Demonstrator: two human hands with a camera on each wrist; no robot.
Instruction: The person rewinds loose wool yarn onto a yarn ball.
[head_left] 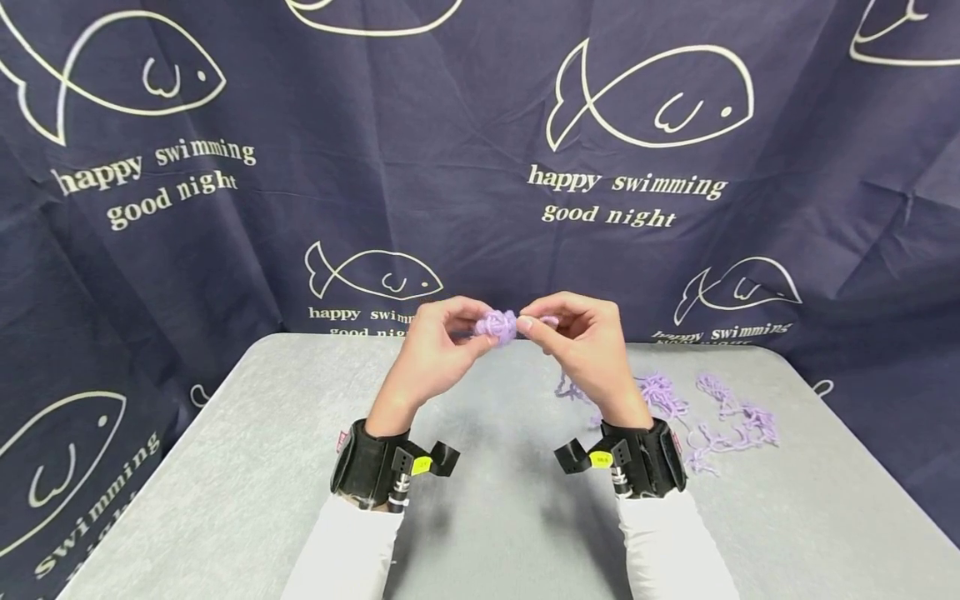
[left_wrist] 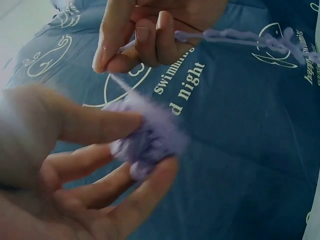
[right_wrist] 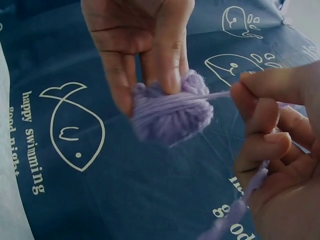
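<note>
Left wrist view is blurry up close, so the small fuzzy lilac yarn ball (head_left: 497, 325) looks smeared there. The left hand (head_left: 433, 350) pinches that ball between thumb and fingertips, held up above the grey table (head_left: 247, 467). The right hand (head_left: 585, 346) pinches the thin lilac yarn strand (right_wrist: 217, 95) coming off it, pulled taut. Loose lilac yarn pile (head_left: 712, 412) lies on the table at right.

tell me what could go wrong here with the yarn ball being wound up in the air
The left hand holds the small purple yarn ball only between fingertips above the table, so a hard tug could pull it free. The right hand pinches a thin strand close to the ball; if that pinch slips, the wraps may loosen. The loose yarn pile by the right wrist looks tangled and might snag as it feeds.
</note>
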